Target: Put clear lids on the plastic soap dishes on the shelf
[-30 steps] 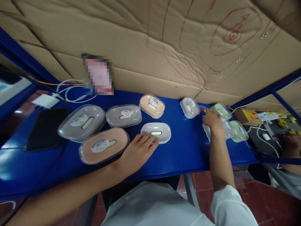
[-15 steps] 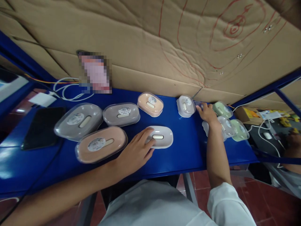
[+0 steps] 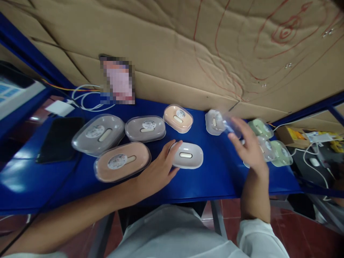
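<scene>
My left hand rests at the left end of a pale grey-white oval plastic box, thumb and fingers on its opposite long sides. This box has a cream oval piece in its top and no clear cover shows on it. My right hand is raised over the right part of the table, smeared by motion. Between its thumb and fingers is a clear, bluish plastic piece, too blurred to name. Just left of it lies a covered grey box. Behind the left hand sit a covered peach box and a grey box.
At left are another covered grey box, a peach box, a black tablet-like slab and a white adapter with cables. Covered green boxes stand at right. A cardboard wall closes the back of the blue table.
My right hand has come up and nearer from among the boxes at right, bringing the clear plastic piece. My left hand stays on the white box. The view has shifted slightly.
</scene>
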`<state>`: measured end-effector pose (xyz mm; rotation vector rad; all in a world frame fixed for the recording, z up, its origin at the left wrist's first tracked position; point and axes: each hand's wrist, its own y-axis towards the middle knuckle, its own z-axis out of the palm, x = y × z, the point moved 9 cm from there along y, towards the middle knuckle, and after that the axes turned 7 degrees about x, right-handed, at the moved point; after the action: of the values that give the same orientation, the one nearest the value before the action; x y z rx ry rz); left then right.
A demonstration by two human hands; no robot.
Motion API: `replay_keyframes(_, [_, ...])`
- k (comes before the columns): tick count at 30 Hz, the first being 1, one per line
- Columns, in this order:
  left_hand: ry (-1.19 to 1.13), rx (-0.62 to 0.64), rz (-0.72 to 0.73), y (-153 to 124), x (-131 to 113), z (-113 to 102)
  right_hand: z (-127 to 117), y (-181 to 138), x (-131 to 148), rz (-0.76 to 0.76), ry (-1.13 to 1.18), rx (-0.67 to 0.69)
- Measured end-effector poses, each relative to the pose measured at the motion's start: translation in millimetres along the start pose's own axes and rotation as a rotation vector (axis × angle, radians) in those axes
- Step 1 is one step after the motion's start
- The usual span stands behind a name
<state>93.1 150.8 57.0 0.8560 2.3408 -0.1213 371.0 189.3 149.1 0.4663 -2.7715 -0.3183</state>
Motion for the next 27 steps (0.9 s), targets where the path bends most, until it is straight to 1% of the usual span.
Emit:
replay_keyframes(2, [-0.025,-0.017,-0.005,1.3,3.3,-0.1,25.2,-4.5,49.1,-0.199,0.087,0.156])
replay_keyframes(3, [-0.026,-0.028,-0.008,1.8,5.2,0.1,39.9,-7.2,67.3,-0.265,0.105,0.231])
replay_keyframes(4, [-0.020,-0.036,-0.010,2.1,7.0,0.8,53.5,-9.6,80.6,-0.308,0.108,0.286])
replay_keyframes(6, [0.018,-0.036,-0.006,2.4,9.3,3.1,74.8,-12.7,95.2,-0.350,0.098,0.332])
replay_keyframes(9, [0.146,-0.019,0.008,1.5,8.2,5.4,94.3,-16.5,101.4,-0.397,0.073,0.338])
replay_keyframes(14, [0.368,-0.016,0.008,0.2,-3.1,-0.7,108.5,-24.0,98.3,-0.453,0.043,0.329])
replay_keyframes(16, [0.415,0.000,0.000,0.4,-6.0,-1.4,109.5,-28.2,98.9,-0.477,0.034,0.295])
replay_keyframes(20, [0.497,0.052,0.013,0.3,-6.4,4.1,108.3,-35.2,102.2,-0.484,-0.016,0.207])
replay_keyframes(27, [0.522,0.078,0.020,-2.7,0.6,11.2,108.9,-39.7,111.0,-0.498,-0.124,0.153])
